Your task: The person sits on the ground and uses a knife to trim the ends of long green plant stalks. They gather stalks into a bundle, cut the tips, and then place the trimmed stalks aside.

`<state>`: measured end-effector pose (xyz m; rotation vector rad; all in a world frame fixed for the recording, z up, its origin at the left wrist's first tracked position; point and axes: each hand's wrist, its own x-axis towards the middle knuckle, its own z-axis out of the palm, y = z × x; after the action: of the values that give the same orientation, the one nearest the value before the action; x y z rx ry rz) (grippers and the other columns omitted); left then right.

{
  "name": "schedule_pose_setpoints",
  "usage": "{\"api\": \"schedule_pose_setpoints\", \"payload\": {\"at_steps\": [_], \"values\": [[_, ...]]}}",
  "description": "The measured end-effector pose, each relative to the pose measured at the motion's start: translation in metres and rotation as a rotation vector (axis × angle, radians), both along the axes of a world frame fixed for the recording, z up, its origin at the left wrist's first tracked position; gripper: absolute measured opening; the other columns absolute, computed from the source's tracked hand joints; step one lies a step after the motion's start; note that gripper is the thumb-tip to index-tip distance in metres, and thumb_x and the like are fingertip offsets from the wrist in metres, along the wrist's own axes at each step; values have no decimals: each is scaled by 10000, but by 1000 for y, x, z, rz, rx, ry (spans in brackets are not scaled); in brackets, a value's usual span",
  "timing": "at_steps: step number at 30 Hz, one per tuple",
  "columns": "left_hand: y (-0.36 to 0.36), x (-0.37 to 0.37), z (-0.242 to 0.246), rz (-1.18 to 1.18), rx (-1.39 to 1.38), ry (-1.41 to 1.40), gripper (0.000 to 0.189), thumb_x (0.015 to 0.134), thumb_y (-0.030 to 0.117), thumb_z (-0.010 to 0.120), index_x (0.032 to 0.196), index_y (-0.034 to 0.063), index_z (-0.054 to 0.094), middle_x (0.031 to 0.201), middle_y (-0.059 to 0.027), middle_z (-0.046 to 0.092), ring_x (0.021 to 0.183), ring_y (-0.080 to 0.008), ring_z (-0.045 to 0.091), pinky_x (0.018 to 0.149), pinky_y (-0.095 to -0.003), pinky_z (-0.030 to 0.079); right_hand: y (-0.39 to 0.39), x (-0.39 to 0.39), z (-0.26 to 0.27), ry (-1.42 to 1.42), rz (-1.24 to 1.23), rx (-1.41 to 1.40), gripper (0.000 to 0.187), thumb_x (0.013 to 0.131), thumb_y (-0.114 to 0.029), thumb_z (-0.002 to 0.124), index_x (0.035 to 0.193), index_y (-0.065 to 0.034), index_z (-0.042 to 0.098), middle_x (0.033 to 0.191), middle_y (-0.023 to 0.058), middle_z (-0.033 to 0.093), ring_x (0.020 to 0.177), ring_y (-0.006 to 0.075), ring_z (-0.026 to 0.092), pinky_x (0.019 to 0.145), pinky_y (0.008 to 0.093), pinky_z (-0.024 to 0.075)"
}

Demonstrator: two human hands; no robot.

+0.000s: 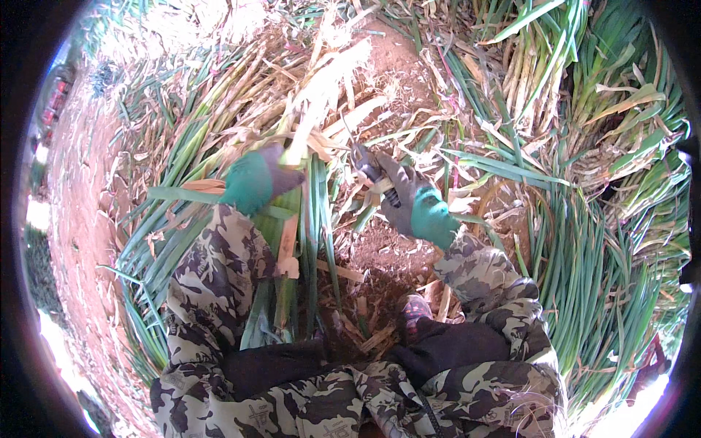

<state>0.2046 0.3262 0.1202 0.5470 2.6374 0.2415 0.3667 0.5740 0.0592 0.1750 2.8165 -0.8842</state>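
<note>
My left hand (262, 178), in a green and grey work glove, is closed round the stalks of a bunch of green onions (298, 148). The pale stalks point up and away, bright with sunlight, and the green leaves hang down towards my legs. In my right hand (408, 200), gloved alike, I grip a small dark hand tool (369, 167) with a black handle; its exact kind is not clear. A thin tip rises from the tool beside the stalks, a little to the right of my left hand.
Piles of long-leaved green onions lie at the left (181, 159) and right (580, 274). Dry leaf scraps cover the reddish soil (394, 246) between my hands and legs. A shoe (416, 309) shows below my right hand. Bare soil (82, 191) stretches along the far left.
</note>
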Motion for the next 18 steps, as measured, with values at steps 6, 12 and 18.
{"api": "schedule_pose_setpoints", "payload": {"at_steps": [6, 12, 18], "values": [[4, 29, -52, -26, 41, 9, 513, 850, 414, 745, 1066, -25, 587, 982, -255, 669, 930, -391, 673, 814, -479, 511, -10, 4, -23, 153, -34, -229, 697, 884, -194, 659, 1515, -181, 362, 1143, 255, 639, 966, 441, 655, 813, 468, 532], [9, 22, -65, 9, 403, -303, 555, 849, 398, 742, 1176, -30, 606, 1035, -216, 694, 971, -352, 681, 852, -417, 519, -7, 20, -33, 4, -42, -360, 706, 887, -232, 670, 1522, -189, 365, 1171, 238, 628, 987, 378, 648, 855, 450, 523], [-2, 28, -129, -506, 860, -232, 387, 904, 214, 695, 1198, -33, 649, 1133, -156, 702, 950, -240, 673, 867, -342, 523, -20, 18, -42, 32, -18, -569, 710, 864, -137, 641, 1517, -116, 362, 1018, 161, 670, 807, 255, 668, 710, 381, 542]]}}
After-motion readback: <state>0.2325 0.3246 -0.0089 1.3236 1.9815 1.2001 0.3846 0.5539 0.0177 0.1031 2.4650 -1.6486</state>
